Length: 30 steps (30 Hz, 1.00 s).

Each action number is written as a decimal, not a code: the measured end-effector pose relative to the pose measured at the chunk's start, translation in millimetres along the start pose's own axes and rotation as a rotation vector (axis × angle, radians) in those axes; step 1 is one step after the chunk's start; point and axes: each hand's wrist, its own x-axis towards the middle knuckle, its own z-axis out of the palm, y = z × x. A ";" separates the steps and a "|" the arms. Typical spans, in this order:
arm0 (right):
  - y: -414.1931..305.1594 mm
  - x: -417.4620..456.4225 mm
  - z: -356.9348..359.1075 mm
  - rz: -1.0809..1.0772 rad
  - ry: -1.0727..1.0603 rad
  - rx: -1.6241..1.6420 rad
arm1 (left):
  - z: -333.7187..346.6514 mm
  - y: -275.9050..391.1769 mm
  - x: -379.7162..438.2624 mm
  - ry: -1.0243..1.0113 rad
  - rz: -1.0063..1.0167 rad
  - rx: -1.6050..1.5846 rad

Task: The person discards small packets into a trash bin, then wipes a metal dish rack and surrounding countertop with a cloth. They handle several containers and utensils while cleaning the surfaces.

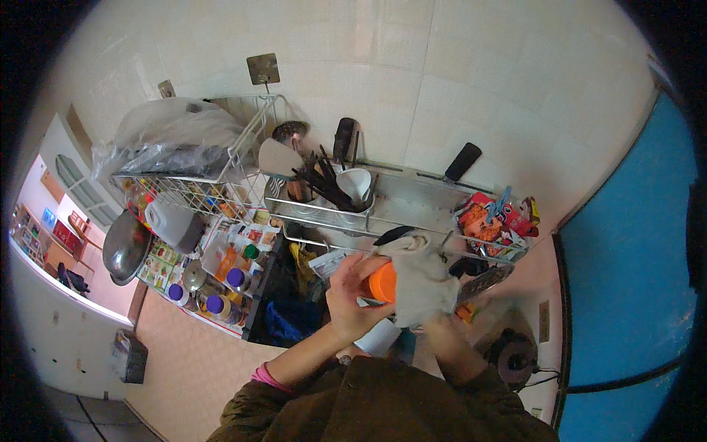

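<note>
In my left hand (349, 304) is a container with an orange lid (383, 282); its body is mostly hidden by my fingers and the cloth. A pale grey-beige cloth (422, 279) presses against the lid's right side. My right hand (438, 333) grips this cloth, which covers most of its fingers. Both hands are in front of my chest, just below a wall-mounted metal rack (411, 201). On that rack, a white utensil holder (354, 215) has dark chopsticks (328, 182) and a white ladle or spoon (355, 182) beside or in it.
Left of me, a counter carries several purple-lidded jars (220, 305), a green-lidded jar (252, 253), a white plastic jug (172, 224) and a metal basin (127, 247). A white wire rack (221, 190) rises above it. Red snack bags (486, 218) fill the metal rack's right end.
</note>
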 end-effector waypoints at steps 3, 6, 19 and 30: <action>15.1 5.3 3.2 -0.274 0.316 0.517 | -5.8 4.0 -0.9 0.006 -0.019 -0.137; -8.4 -3.1 -38.5 -0.016 0.251 1.879 | -12.3 11.7 7.2 0.079 -0.019 -0.146; -39.6 -14.3 -16.9 0.076 -0.049 1.989 | -7.9 19.5 13.4 0.030 -0.250 -0.461; -48.9 1.5 25.7 0.176 0.053 1.830 | -14.6 -11.5 11.0 0.192 -0.454 -0.822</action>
